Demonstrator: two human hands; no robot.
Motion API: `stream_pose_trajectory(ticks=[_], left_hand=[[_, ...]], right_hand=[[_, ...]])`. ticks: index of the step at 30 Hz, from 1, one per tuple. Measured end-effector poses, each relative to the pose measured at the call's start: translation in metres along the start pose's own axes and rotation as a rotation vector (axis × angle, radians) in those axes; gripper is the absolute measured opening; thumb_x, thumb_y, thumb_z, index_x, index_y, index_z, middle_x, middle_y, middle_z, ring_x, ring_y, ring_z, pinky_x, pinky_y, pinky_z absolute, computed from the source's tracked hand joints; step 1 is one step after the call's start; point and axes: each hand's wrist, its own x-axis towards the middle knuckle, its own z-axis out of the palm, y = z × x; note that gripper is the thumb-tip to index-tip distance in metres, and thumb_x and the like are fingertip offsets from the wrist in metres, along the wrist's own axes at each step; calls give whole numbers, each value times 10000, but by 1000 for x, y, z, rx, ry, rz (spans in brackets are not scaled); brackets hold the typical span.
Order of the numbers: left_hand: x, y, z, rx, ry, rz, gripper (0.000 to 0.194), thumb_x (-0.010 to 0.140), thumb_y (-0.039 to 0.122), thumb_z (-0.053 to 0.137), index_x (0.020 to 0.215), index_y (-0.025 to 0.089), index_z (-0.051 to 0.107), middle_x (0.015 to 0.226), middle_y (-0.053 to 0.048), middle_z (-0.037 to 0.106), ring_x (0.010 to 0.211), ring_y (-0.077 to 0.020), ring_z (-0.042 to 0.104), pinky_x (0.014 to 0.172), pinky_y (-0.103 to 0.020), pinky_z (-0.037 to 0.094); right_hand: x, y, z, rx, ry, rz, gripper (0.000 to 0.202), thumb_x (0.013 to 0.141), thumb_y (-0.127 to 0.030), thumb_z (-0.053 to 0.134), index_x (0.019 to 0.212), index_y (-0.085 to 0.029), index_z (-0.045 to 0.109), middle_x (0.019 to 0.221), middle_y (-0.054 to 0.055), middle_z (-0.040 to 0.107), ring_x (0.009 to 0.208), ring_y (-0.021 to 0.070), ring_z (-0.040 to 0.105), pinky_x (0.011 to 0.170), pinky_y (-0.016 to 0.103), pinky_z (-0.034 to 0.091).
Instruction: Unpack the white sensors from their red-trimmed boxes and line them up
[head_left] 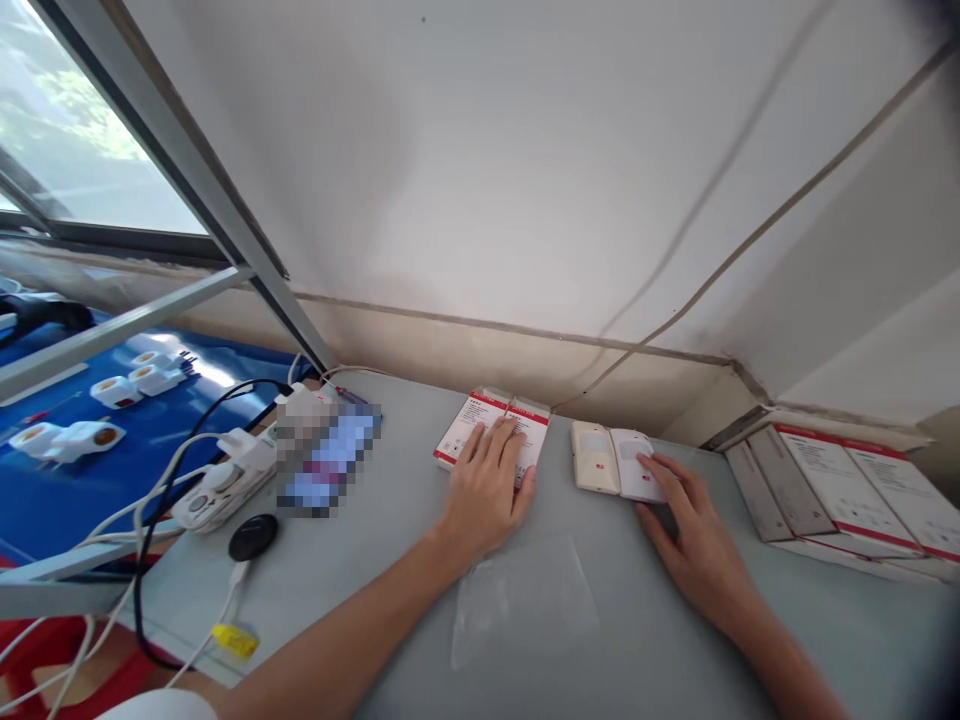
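Two white boxes with red edges (475, 420) lie side by side near the wall. My left hand (491, 480) rests flat over them with its fingers spread. To the right, a cream detector (596, 458) and a white detector (631, 465) lie next to each other. My right hand (686, 525) touches the right edge of the white detector, its fingertips on top and its thumb below, apart from each other. A clear plastic bag (525, 605) lies flat between my forearms.
Several red-and-white boxes (847, 490) stand at the right. On the left are a phone (334, 460), a power strip (225, 485) with cables, a black round device (253, 538) and a metal frame (127, 325). White lamp sockets (67, 440) lie on a blue surface (150, 450).
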Motion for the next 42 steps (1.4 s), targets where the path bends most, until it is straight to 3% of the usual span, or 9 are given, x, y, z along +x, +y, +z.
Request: stream_pose_trajectory(ticks=[16,22,26,29,31,33,35,37,42], left_hand=[[-1,-1,-2,-7,-6,10,360,1099,344,485,1402,190,602,1506,-151,659,1466,-313,590,1264,-547,443],[-1,1,-3,-23,19,3,348,1107,357,482,1392,196,599,1475,-144,673,1429,-296,617,1321,-575,361],[2,3,-10,-31,69,36,312,1102,336,492,1360,191,590,1432,-146,685,1382,-290,636,1320,-584,337],[5,4,-15,-56,147,84,167,1079,301,546,1200,212,619,1269,-111,728,1235,-265,678,1264,-560,391],[5,4,-14,-59,202,140,49,1049,239,589,1003,232,604,1069,-68,728,1027,-233,677,1125,-503,490],[4,2,-11,-32,241,202,211,1012,126,593,842,237,535,880,-33,664,826,-202,593,910,-418,522],[0,0,-7,-6,263,251,315,980,18,553,761,230,475,761,-15,570,717,-186,487,754,-362,451],[-3,-3,-4,-5,270,278,353,969,-31,518,732,223,450,714,-8,503,682,-181,420,698,-350,378],[-2,-6,-2,-60,314,320,387,1002,-17,563,725,217,428,682,18,447,659,-166,350,664,-349,278]], right_hand=[[2,-2,0,-14,14,-19,552,1094,-416,468,1634,-320,403,1580,151,499,1431,339,569,1147,559,544],[-2,-2,0,-30,57,27,623,1061,-434,522,1664,-346,392,1676,173,356,1244,335,660,973,518,636],[-4,-3,0,-17,41,44,668,1030,-339,519,1678,-356,355,1651,172,354,1180,319,672,902,501,650],[-4,-5,-3,-8,74,44,656,995,-270,494,1640,-335,393,1537,162,438,1135,299,676,955,521,626],[-4,-5,-5,-3,143,51,577,985,-278,504,1561,-290,473,1371,155,528,1082,301,665,964,538,607],[-3,-4,-8,-12,242,79,442,987,-326,530,1421,-246,564,1140,129,581,1017,317,638,902,532,596],[-3,-1,-10,-45,344,127,302,992,-367,540,1246,-228,624,920,83,558,912,316,602,840,514,569],[-4,0,-13,-80,380,189,213,998,-377,526,1098,-230,643,762,40,510,815,301,566,808,491,535],[-5,-11,-16,-126,367,338,277,1005,-451,518,993,-235,691,601,15,470,802,307,574,746,413,484]])
